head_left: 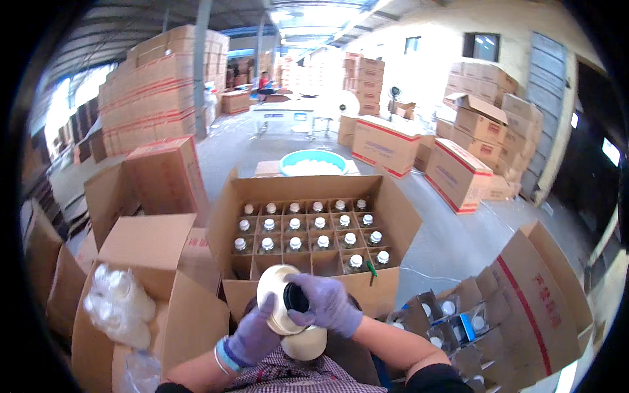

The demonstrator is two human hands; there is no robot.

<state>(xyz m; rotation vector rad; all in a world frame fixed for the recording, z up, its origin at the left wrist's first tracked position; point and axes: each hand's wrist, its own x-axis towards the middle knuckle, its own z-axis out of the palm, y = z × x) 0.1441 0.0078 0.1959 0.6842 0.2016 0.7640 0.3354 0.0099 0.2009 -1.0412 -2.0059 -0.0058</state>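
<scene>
My left hand (pixel 255 335), in a purple glove, is closed around the side of a cream-coloured round container (pixel 270 283). From the other side my right hand (pixel 329 302), gloved alike, grips it with the thumb and fingers around a round black part (pixel 297 298). Whether that black part is a lid or an opening, I cannot tell. A second cream-coloured rounded piece (pixel 304 344) shows just below, against my checked apron. Beyond my hands stands an open carton (pixel 308 188) with cardboard dividers, holding several clear bottles (pixel 295 243) with white caps. Some front compartments hold no bottle.
A green strip (pixel 372 274) sits at the carton's front right. Left is an open box (pixel 190 308) with a bag of white items (pixel 118 304); right, a tilted carton (pixel 534 301) with capped bottles. Behind are a blue basin (pixel 286 157), a white table (pixel 282 114) and stacked cartons.
</scene>
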